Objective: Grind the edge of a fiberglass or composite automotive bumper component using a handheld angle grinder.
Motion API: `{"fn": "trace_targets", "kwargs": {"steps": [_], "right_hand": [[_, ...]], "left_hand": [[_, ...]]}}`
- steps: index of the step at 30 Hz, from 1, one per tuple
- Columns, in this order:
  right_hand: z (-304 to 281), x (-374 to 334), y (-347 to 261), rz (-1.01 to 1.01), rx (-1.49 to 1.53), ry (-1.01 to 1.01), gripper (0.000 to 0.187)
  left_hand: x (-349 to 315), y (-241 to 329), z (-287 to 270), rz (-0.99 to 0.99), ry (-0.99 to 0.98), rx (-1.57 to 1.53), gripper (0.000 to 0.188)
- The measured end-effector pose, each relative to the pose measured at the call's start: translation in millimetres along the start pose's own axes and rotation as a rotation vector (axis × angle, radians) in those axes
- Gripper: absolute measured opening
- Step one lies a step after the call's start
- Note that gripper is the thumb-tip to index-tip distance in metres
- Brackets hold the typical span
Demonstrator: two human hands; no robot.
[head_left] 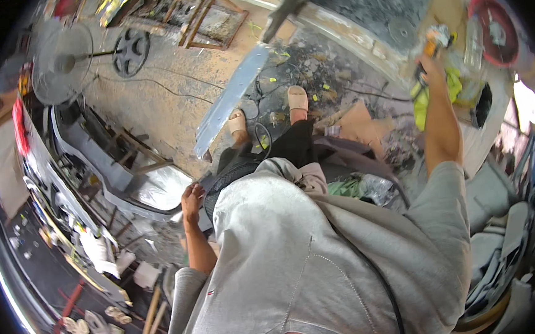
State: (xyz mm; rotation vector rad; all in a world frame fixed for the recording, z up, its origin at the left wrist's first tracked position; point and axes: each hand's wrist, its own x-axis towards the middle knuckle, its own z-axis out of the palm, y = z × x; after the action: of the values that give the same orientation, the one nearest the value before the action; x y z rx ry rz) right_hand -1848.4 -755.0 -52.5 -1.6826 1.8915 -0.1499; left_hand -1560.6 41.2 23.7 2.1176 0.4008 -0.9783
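Note:
Out at the upper right, my right hand (432, 68) is closed around an orange and black power tool (433, 45) at the edge of a worktop. Its exact kind is too blurred to tell. A black cord (387, 98) runs from near that hand toward the floor. Bright yellow-green cloth (454, 84) lies beside my right wrist. My left hand (191, 200) hangs at my left side with loosely bent fingers and nothing visible in it. Closest to it is a large grey moulded part (104, 178). A long grey-blue strip (233, 98) slants up in front of my legs.
A standing fan (63, 63) with a round black base (131, 51) lies at the far left. Beyond my sandals a dusty worktop (362, 11) stretches across. A red basin (495, 30) sits at upper right. Cardboard (364, 128) and scraps litter the floor; grey parts (496, 238) pile up lower right.

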Motion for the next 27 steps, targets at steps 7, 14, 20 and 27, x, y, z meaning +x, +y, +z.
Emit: {"fn": "trace_targets", "kwargs": {"steps": [7,14,20,27], "right_hand": [[-26,-62,5,0.202,0.689,-0.068,0.017],[-26,-359,-30,0.026,0.979,0.025,0.027],[47,-574,-84,-0.055,0.923,-0.187,0.039],[117,-679,-102,0.152,1.036,-0.281,0.046]], "left_hand": [[4,-88,-59,-0.263,0.054,-0.052,0.025],[94,-192,-174,-0.149,-0.067,0.013,0.02],[213,-168,-276,0.064,-0.01,0.121,0.026],[172,114,-231,0.707,-0.434,0.236,0.043]]}}
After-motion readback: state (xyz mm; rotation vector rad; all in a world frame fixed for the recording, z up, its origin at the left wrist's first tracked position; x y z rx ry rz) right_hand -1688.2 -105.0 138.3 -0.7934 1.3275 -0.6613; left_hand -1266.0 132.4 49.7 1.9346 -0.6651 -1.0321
